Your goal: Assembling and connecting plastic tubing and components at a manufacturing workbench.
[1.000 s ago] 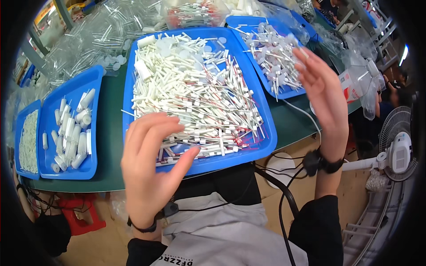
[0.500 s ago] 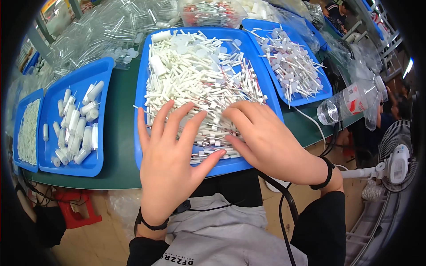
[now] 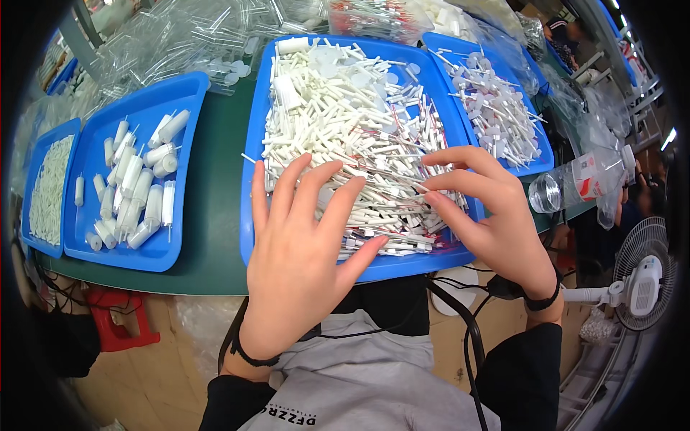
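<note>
A large blue tray (image 3: 392,270) lies in front of me, heaped with short white sticks (image 3: 323,115). Thin white pieces with reddish wires (image 3: 392,208) gather at its near right part. Over the tray's front left side, my left hand (image 3: 295,251) is open with fingers spread, its fingertips on the pile. My right hand (image 3: 499,215) is over the right part of the pile. Its thumb and forefinger are nearly together at the thin pieces, and what lies between them is too small to make out. Both palms face down and hide parts of the pile.
To the left, one blue tray (image 3: 188,151) holds white cylinders and a smaller tray (image 3: 29,208) holds small white pieces. Another blue tray (image 3: 543,154) sits back right, beside a plastic bottle (image 3: 586,176). Clear plastic tubes (image 3: 180,43) pile up behind. A fan (image 3: 640,280) stands right.
My right hand has moved right, away from the left one, and its thumb and forefinger have come close together. The left hand stays spread over the pile. The whole view has shifted slightly.
</note>
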Tool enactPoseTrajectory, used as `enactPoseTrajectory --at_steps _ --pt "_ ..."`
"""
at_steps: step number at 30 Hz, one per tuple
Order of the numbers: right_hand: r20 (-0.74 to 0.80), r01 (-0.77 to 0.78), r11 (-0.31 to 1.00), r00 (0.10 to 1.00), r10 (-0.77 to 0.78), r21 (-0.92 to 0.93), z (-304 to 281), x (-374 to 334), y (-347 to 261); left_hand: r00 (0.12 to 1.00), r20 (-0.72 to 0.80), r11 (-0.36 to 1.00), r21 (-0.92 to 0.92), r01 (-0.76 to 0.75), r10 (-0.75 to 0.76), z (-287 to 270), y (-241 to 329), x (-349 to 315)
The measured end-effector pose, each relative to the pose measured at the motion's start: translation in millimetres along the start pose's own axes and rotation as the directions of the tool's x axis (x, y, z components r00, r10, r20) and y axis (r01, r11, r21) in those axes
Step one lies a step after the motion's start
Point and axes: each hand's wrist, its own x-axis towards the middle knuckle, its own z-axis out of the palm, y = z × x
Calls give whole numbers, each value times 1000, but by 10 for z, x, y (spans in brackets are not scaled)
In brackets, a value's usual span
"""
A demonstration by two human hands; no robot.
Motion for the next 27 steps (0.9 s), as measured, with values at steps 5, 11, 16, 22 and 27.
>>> enactPoseTrajectory --at_steps 5,11,16,22,27 --pt "-8 -49 997 999 49 66 -8 30 -37 1000 -14 1000 -1 0 0 15 -10 -1" --pt "-77 -212 906 963 257 366 -7 101 37 1000 -16 1000 -8 2 -2 9 -6 7" --pt "-20 -238 895 964 265 378 -58 288 239 1000 -18 1000 -14 6 -6 3 -8 5" --pt "161 -185 978 972 168 92 5 518 455 1000 -29 1000 -16 6 -6 12 -21 -2" --pt "253 114 993 962 -102 -33 67 557 619 999 -35 1000 -14 -1 0 16 -18 4"
